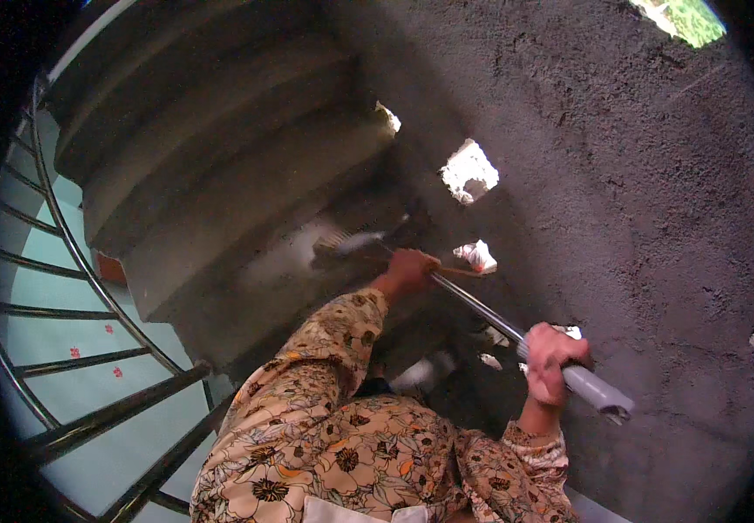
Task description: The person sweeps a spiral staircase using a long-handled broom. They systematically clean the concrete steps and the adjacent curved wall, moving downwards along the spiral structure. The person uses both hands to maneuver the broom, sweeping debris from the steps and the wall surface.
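My left hand and my right hand are both closed around a metal pole. My right hand is near its grey plastic end grip, which has a broken-looking or notched tip. My left hand grips lower down, where a thin wooden-coloured stick also passes at the hand. Beyond the left hand, over a concrete step, is a motion-blurred head with bristle-like lines; how it joins the pole or the stick cannot be made out.
Curved bare concrete stairs run up to the left. A metal railing borders them, with a pale floor below. On the right stands a rough cement wall with a bright rough-edged hole or patch. A blurred white shoe shows below me.
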The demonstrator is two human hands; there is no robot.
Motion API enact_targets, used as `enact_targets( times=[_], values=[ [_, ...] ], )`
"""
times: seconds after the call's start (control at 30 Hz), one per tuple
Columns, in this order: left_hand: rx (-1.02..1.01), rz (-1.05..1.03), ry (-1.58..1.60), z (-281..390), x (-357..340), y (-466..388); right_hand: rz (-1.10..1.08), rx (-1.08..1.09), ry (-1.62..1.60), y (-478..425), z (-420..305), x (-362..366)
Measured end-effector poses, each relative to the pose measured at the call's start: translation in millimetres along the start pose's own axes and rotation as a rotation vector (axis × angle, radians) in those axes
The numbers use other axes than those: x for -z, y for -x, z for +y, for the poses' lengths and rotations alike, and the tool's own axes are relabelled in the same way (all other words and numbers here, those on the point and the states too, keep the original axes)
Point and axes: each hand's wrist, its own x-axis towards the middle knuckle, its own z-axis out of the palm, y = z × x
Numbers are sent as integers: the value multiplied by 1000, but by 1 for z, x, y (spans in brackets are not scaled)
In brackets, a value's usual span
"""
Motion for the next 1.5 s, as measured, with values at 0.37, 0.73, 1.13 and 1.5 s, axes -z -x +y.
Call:
enact_targets(
  times=[0.37,0.73,1.13,1.5],
  values=[
    [-19,91,-17,33,52,26,-9,252,-85,5,-55,0],
    [-156,-65,86,52,28,16,-54,215,39,1,-73,2],
    [-142,-23,74,15,-3,5,127,-18,23,7,-34,-7],
    [23,53,0,-20,32,6,-34,35,-80,-13,11,-30]
  ],
)
